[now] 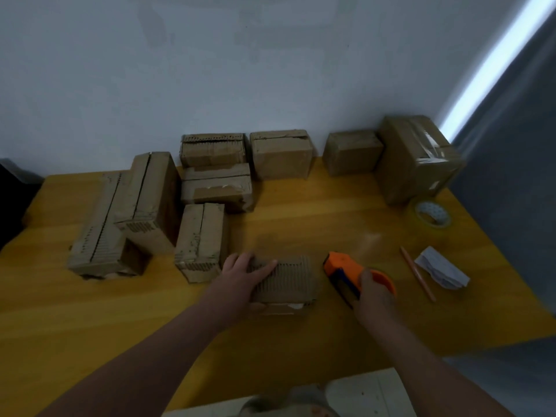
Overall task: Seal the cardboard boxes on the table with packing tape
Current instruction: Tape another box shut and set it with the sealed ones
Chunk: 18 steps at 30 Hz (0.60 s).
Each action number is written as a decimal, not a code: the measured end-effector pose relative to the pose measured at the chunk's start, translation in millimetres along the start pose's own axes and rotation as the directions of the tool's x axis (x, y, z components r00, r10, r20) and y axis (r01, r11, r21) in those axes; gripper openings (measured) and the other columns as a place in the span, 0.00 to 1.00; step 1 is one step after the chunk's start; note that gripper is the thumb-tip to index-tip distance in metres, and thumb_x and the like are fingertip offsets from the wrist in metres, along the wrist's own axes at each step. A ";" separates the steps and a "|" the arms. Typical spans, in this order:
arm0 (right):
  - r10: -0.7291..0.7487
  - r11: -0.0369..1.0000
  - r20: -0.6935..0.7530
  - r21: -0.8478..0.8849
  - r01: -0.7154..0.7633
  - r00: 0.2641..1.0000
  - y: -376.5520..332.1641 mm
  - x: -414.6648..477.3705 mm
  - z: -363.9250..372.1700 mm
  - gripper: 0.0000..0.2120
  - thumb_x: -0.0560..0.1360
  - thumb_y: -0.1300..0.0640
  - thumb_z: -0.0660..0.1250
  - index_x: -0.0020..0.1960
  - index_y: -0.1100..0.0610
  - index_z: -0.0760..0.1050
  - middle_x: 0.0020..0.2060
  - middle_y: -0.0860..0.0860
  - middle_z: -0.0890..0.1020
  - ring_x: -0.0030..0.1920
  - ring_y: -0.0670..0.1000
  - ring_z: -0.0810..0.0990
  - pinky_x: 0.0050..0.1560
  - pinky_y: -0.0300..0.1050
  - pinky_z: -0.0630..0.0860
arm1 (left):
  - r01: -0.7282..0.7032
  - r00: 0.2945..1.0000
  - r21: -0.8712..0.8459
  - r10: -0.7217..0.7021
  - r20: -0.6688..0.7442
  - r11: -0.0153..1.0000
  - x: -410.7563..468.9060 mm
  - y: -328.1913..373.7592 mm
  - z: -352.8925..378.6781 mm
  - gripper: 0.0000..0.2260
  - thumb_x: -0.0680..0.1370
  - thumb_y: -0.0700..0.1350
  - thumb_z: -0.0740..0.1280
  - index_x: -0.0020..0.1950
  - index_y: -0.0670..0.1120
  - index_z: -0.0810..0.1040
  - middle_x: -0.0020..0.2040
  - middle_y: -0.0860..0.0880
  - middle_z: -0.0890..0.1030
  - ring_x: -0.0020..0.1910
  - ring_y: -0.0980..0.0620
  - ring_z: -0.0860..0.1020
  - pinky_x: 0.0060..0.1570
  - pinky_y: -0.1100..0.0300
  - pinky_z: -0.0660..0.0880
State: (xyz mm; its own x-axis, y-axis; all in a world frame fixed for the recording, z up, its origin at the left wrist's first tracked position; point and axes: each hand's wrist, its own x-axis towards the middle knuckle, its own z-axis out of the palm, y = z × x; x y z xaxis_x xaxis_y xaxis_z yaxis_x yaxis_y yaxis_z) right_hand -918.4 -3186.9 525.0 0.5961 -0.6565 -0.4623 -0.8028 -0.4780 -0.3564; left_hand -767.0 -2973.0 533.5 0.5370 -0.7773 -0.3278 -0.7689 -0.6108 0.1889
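A small cardboard box (288, 281) sits near the front middle of the yellow table (301, 224). My left hand (243, 273) rests on its top left side, fingers stretched across the lid. Just right of the box, my right hand (373, 296) grips an orange and blue tape dispenser (343, 270), whose nose points toward the box. Several other cardboard boxes (201, 239) stand to the left and along the wall. A larger box (416, 158) at the far right carries clear tape.
A roll of clear tape (432, 216) lies at the right, near the table's edge. A pencil (416, 273) and a crumpled paper (442, 267) lie right of the dispenser. A white wall runs behind the boxes. A pale stool (361, 395) shows below the table's front edge.
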 end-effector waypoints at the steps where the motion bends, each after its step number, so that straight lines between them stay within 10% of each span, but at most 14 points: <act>1: -0.005 1.000 -0.035 0.016 0.005 0.999 0.7 -1.4 0.0 0.23 0.80 0.64 0.60 0.73 0.57 0.59 0.57 0.58 0.77 0.53 0.58 0.78 0.50 0.51 0.77 | -0.012 1.000 0.006 0.012 0.017 1.000 -5.3 -2.1 1.3 0.38 0.76 0.56 0.68 0.76 0.64 0.44 0.77 0.49 0.45 0.76 0.43 0.45 0.73 0.43 0.58; 8: -0.173 0.883 -0.305 0.373 0.285 0.936 -26.8 -14.2 -16.3 0.13 0.78 0.62 0.62 0.56 0.49 0.63 0.51 0.54 0.77 0.48 0.58 0.78 0.43 0.54 0.76 | -0.091 0.993 0.016 0.090 0.072 0.996 -32.2 -11.1 15.2 0.37 0.79 0.53 0.64 0.75 0.66 0.39 0.76 0.53 0.31 0.76 0.43 0.34 0.73 0.42 0.57; 13: -0.311 0.640 -0.274 0.647 0.414 0.910 -61.2 -37.4 -38.9 0.12 0.76 0.53 0.69 0.53 0.45 0.67 0.48 0.48 0.77 0.46 0.51 0.80 0.41 0.50 0.77 | -0.161 0.984 0.029 0.158 0.081 0.986 -37.2 -19.6 21.7 0.36 0.80 0.52 0.62 0.72 0.66 0.35 0.69 0.55 0.23 0.72 0.48 0.30 0.73 0.44 0.57; 18: -0.507 0.678 -0.084 0.575 0.457 0.858 -79.3 -50.3 -28.8 0.28 0.56 0.36 0.76 0.52 0.39 0.69 0.50 0.48 0.80 0.44 0.45 0.82 0.41 0.44 0.80 | -0.166 0.983 -0.031 0.168 0.077 0.986 -37.9 -21.9 22.3 0.33 0.81 0.51 0.61 0.76 0.62 0.41 0.71 0.54 0.25 0.71 0.48 0.29 0.74 0.43 0.55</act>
State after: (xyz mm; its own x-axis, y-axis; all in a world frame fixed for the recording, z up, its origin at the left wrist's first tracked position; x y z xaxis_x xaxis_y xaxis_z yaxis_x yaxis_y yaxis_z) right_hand -885.0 -3132.8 599.9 0.9173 -0.3698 -0.1474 -0.2643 -0.2887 -0.9202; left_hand -778.2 -2926.8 521.1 0.3720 -0.8550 -0.3615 -0.8361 -0.4777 0.2695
